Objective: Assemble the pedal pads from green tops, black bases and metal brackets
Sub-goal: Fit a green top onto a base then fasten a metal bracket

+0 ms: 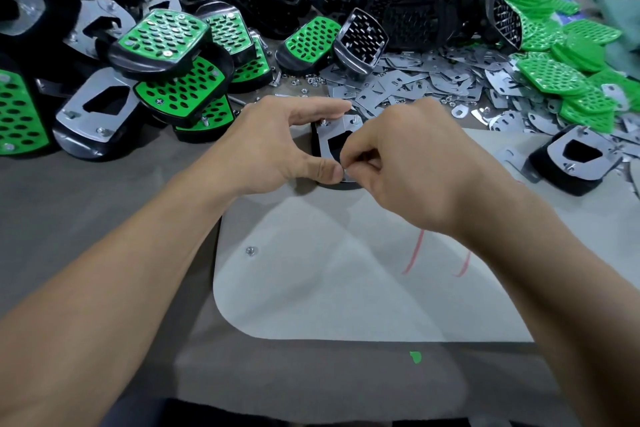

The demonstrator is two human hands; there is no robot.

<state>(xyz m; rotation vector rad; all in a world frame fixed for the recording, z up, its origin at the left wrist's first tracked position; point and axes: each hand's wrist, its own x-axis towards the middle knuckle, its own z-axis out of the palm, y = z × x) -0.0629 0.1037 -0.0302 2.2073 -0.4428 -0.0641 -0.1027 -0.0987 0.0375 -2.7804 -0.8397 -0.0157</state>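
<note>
Grey table, loose parts heaped far. Left hand clamps the pad edge to edge; right hand pinches the bracket at its near end. Judged light, stiff; hold by rims.

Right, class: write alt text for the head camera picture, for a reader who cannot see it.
An upturned pedal pad sits on a pale mat; the left hand holds it while the right hand pinches a small metal part at its metal bracket. Behind lie finished pads, black bases, loose brackets and green tops.
</note>
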